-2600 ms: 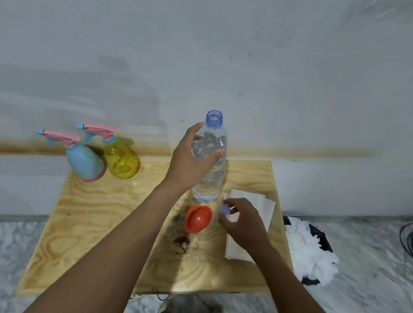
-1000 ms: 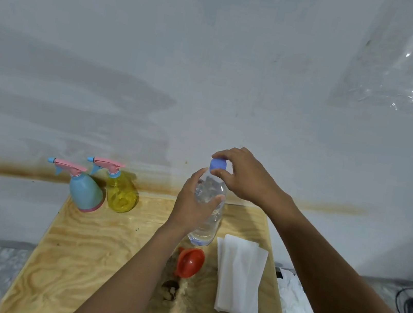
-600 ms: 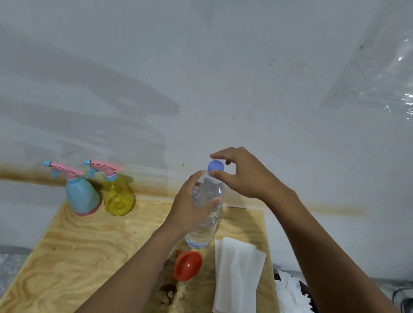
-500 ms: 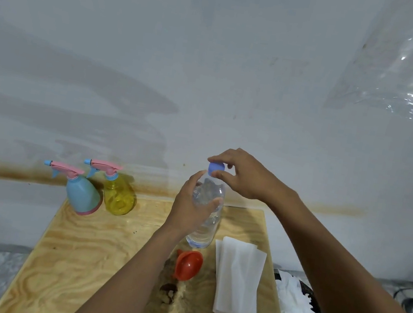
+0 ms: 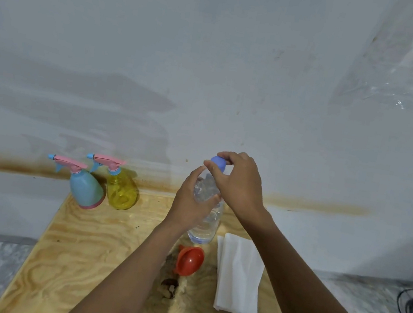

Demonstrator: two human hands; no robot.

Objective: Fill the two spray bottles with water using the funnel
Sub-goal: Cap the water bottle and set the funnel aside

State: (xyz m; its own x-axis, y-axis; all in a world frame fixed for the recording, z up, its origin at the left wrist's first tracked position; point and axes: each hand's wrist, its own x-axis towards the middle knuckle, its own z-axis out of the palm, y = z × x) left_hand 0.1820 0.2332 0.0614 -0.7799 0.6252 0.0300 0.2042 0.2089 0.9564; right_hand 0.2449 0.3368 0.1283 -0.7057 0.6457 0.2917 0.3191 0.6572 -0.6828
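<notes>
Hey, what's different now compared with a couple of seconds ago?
The right hand lifted the blue cap from beside the paper towels up onto the water bottle. The left hand still grips the bottle; the blue spray bottle, yellow spray bottle and funnel stayed put.

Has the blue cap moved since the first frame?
Yes. The cap rose from beside the paper towels onto the water bottle, pinched by the right hand.

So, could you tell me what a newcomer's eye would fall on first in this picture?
The eye goes to the centre, where the left hand grips a water bottle and the right hand pinches its blue cap. Next come the blue spray bottle and yellow spray bottle at the far left corner of the table, and the red funnel lying near the water bottle's base.
</notes>
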